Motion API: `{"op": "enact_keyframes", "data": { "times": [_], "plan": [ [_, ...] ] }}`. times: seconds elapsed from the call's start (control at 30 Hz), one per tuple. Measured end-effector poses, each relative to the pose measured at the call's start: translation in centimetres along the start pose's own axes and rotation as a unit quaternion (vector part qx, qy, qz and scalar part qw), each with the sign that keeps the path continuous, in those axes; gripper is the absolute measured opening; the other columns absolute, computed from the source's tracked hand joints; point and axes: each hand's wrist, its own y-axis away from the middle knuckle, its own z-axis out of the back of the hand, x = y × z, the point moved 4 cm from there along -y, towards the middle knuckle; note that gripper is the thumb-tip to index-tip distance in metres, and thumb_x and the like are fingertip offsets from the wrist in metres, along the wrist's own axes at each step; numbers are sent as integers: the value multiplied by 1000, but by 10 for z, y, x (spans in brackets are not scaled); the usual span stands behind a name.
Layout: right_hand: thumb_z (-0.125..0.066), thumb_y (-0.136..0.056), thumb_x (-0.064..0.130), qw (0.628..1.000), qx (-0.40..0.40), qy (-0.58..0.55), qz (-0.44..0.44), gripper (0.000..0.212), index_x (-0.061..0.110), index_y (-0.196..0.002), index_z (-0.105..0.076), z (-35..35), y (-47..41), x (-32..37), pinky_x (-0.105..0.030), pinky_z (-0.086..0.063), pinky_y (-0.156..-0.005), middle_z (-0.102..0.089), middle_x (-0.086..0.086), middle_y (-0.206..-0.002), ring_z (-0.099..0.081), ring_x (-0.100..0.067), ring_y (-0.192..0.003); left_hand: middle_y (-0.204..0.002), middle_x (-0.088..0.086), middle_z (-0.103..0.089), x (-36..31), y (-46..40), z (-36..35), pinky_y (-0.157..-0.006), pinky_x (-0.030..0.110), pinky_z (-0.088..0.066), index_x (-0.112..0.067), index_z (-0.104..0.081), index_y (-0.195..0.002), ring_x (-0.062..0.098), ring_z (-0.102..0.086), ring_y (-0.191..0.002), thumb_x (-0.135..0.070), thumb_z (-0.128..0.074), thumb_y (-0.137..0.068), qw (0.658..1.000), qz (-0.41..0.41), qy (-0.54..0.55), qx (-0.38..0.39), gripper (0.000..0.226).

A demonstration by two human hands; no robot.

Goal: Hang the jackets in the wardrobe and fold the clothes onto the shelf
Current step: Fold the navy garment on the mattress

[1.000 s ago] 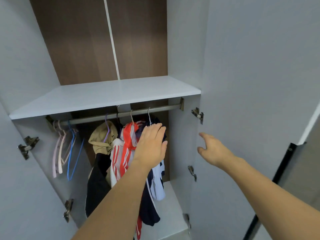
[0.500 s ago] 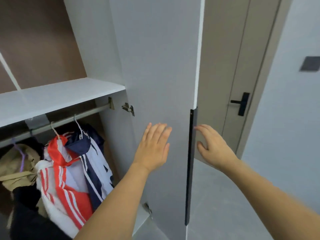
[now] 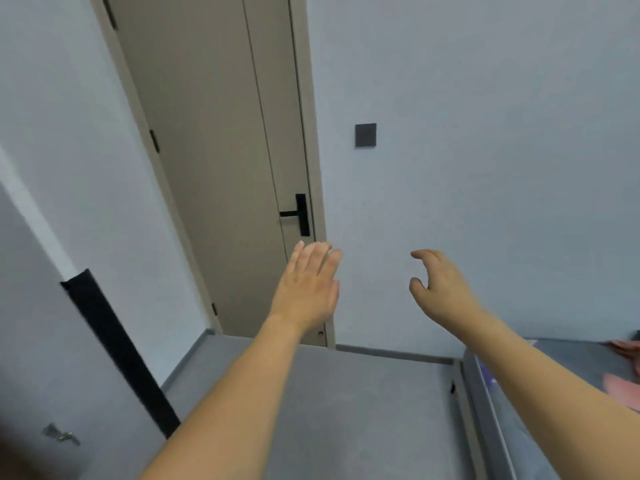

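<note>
Head view, the only one: both hands up in mid-air, both empty. Left hand (image 3: 308,289) is flat, fingers straight and together, palm away from the camera, in front of the lower part of the room door (image 3: 214,168); touching nothing as far as I can tell. Right hand (image 3: 440,285) is loosely curled, thumb and fingers apart in a half-open claw, nothing between them, wall (image 3: 485,133) behind it. Wardrobe interior, rail and shelf are out of frame; only the edge of the wardrobe door (image 3: 34,323) with its black handle strip (image 3: 117,355) shows at far left, motion-blurred, plus a hinge (image 3: 60,435) low down. Task things: the only clothing in sight is some pink fabric (image 3: 623,386) at the right edge, lying on a grey surface (image 3: 568,355) that looks like a bed or bench; can't tell the garment type or how many pieces, mostly cropped and partly behind the right forearm. No jackets visible. Judgement: this looks like the transit between wardrobe and clothes pile, next pick likely from that right side. Handling guess: fabric is soft, light, limp, not fragile, will drape and drag if pinched at one corner. For folding, take it at the shoulders or along one hem with both hands so it hangs flat; for a jacket, hold at the collar. Grey floor (image 3: 346,393) between here and the pile; switch plate (image 3: 365,134) on the wall, irrelevant.
</note>
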Motion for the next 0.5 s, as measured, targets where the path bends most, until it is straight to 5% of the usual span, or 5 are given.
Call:
{"op": "enact_keyframes", "data": {
  "times": [0.1,0.5],
  "plan": [
    [-50,-93,11,999,-10,-5,-47,49,8,-142,-43,21,-9,-70,-29,-30,-109,-43,-5,-146,-41,-21,-134,-132,10,-45,-49,-54,-42,-117,52,-28,-10,-41,-136,31,-41,-123,-30,-42,-89,998,-39,41,17,51],
    [-51,-92,6,974,-50,-6,-220,50,5,-141,-43,45,-86,-305,-30,-30,-110,-42,-9,-145,-40,-23,-134,-139,11,-45,-166,-240,-257,-118,49,-27,-8,-45,-140,32,-41,-123,-28,-52,-93,972,-137,170,83,51]
  ]
}}
